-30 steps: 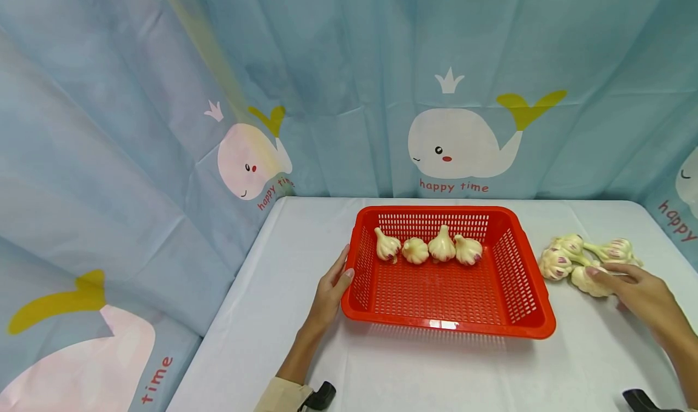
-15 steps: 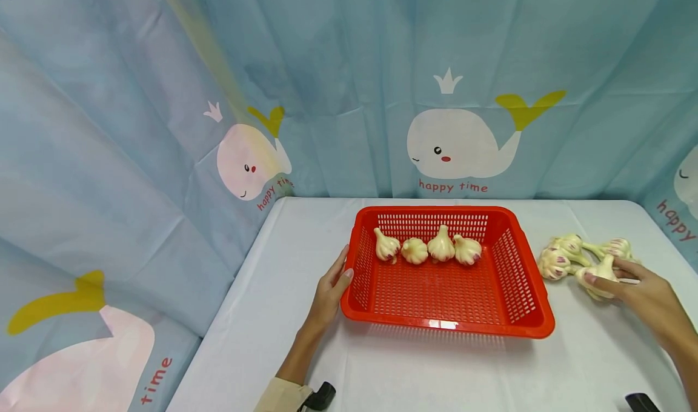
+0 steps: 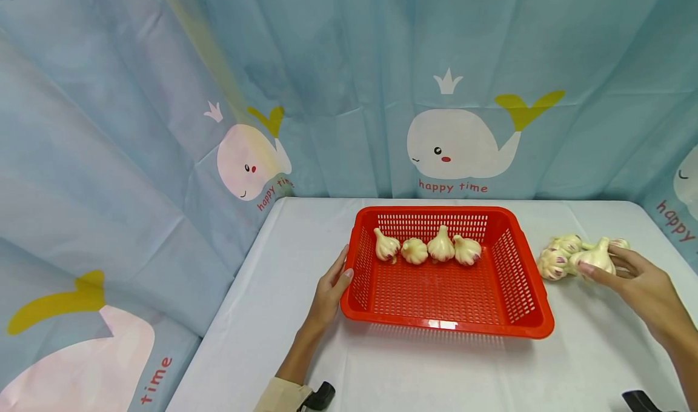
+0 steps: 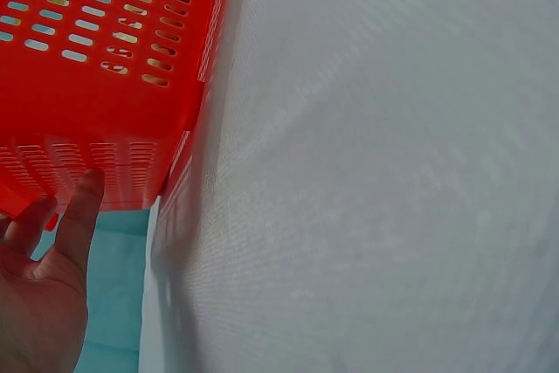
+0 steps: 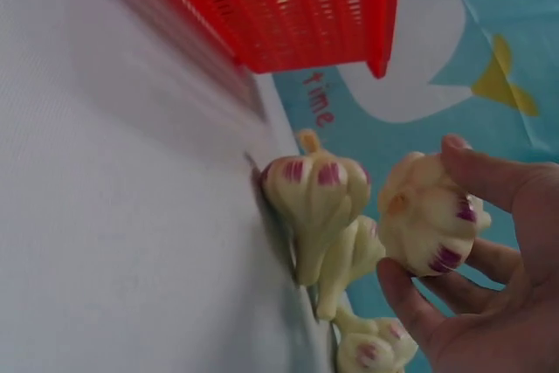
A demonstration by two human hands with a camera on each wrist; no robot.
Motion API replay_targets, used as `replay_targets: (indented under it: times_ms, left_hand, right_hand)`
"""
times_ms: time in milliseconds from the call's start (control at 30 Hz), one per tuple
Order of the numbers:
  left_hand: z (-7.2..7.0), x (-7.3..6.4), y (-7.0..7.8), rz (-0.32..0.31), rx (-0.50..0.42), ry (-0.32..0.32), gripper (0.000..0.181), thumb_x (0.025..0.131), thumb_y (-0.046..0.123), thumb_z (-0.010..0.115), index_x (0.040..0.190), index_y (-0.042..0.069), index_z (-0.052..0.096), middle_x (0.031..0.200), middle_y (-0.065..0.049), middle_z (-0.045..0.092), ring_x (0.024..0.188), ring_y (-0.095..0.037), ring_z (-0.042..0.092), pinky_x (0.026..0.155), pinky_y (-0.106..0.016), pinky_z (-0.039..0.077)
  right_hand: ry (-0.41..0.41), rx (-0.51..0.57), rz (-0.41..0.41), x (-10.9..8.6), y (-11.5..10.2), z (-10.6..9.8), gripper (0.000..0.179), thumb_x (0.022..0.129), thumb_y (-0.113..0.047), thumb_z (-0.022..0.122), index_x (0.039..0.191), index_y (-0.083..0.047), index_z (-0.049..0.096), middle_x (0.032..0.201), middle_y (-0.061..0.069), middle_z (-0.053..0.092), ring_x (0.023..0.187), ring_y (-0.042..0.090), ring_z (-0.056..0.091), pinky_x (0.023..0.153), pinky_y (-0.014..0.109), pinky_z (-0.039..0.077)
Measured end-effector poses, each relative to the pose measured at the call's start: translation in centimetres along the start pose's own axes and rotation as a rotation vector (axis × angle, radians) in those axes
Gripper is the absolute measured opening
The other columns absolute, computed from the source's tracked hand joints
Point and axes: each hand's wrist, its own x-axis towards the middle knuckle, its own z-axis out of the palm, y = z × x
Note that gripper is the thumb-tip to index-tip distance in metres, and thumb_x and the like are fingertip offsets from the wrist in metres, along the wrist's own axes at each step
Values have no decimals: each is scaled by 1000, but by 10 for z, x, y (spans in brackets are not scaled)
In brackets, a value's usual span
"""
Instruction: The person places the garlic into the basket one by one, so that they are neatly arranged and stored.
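My right hand (image 3: 643, 282) pinches a garlic bulb (image 3: 597, 257) between thumb and fingers, stem up, at the table's right. In the right wrist view the held garlic bulb (image 5: 428, 216) shows purple streaks, and the hand (image 5: 489, 277) curls round its side. Several other garlic bulbs (image 3: 553, 264) lie in a cluster just behind it, partly hidden. My left hand (image 3: 329, 285) rests against the left side of a red plastic basket (image 3: 444, 306), thumb at the rim. Its fingers (image 4: 80, 220) reach fairly straight along the outer wall in the left wrist view.
Inside the basket several garlic bulbs (image 3: 414, 251) stand in a row near its back wall. A white cloth covers the table (image 3: 425, 375). Behind and to the left hangs a blue curtain (image 3: 349, 85) printed with whales.
My right hand has picked a garlic bulb off the table, turned it stem up and moved it slightly up and left. The left hand and basket have stayed put.
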Motion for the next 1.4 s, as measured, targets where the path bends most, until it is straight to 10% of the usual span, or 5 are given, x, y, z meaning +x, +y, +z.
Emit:
replay_targets:
  times_ms: [433, 600, 800, 1067, 1400]
  left_hand:
    - [-1, 0, -1, 3, 2, 2, 61, 114, 30, 49, 170, 24, 27, 172, 6, 32, 150, -28, 47, 108, -31, 53]
    - [-1, 0, -2, 5, 6, 1, 62, 114, 30, 49, 170, 20, 26, 172, 5, 32, 149, -29, 48, 106, -31, 54]
    - [-1, 0, -2, 8, 5, 0, 62, 114, 30, 49, 170, 20, 25, 172, 5, 32, 148, -29, 49, 106, -31, 54]
    - [-1, 1, -2, 19, 6, 1, 61, 114, 29, 50, 170, 22, 27, 172, 5, 32, 152, -25, 44, 111, -27, 50]
    - [-1, 1, -3, 21, -2, 10, 58, 113, 28, 50, 168, 27, 31, 171, 4, 35, 151, -25, 45, 111, -25, 49]
  right_hand:
    - [-1, 12, -156, -7, -19, 6, 94, 99, -48, 74, 170, -9, 24, 167, 25, 33, 137, 26, 48, 120, 53, 41]
    - [-32, 63, -169, -9, -31, 7, 92, 101, -46, 71, 170, -9, 21, 175, 20, 19, 153, 45, 32, 127, 52, 31]
    - [-22, 90, -244, -11, -44, 11, 83, 99, -38, 76, 167, -11, 35, 166, 5, 40, 110, -11, 45, 74, 0, 41]
    - [-47, 179, -344, -15, -60, 15, 71, 100, -22, 77, 161, -7, 44, 131, -30, 51, 102, -15, 55, 77, 3, 48]
    - [-110, 212, -410, -16, -76, 20, 62, 101, -18, 74, 157, -10, 48, 134, -26, 52, 111, -10, 56, 80, 9, 54]
